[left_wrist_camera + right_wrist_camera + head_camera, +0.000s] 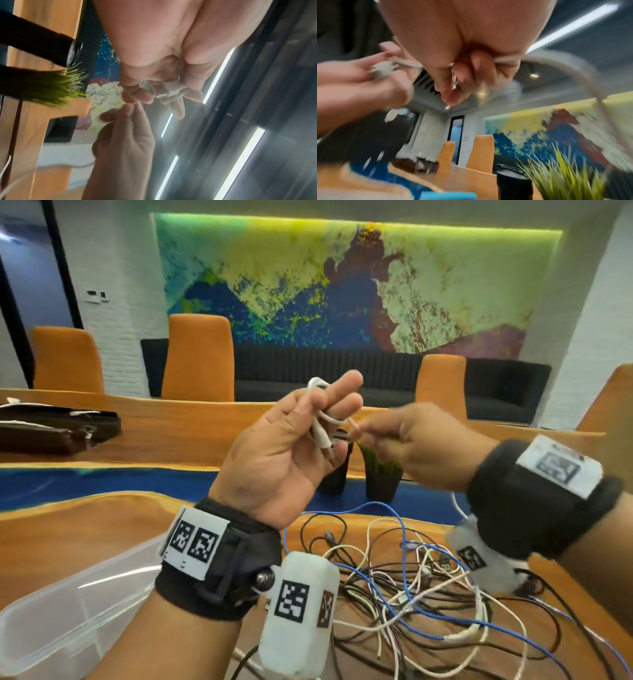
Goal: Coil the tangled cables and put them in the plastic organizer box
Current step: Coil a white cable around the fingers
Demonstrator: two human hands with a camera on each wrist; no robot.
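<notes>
Left hand (287, 453) grasps coiled white cable (322, 419); right hand (411, 446) pinches its end.

Orange chairs (198, 357) face a black sofa (376, 381) beneath a colourful mural (342, 285) on white brick walls (116, 285).

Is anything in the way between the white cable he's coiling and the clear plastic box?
Nothing visible blocks it. The white cable is held above the table; the plastic box sits open, lower left, beside the left hand.
</notes>
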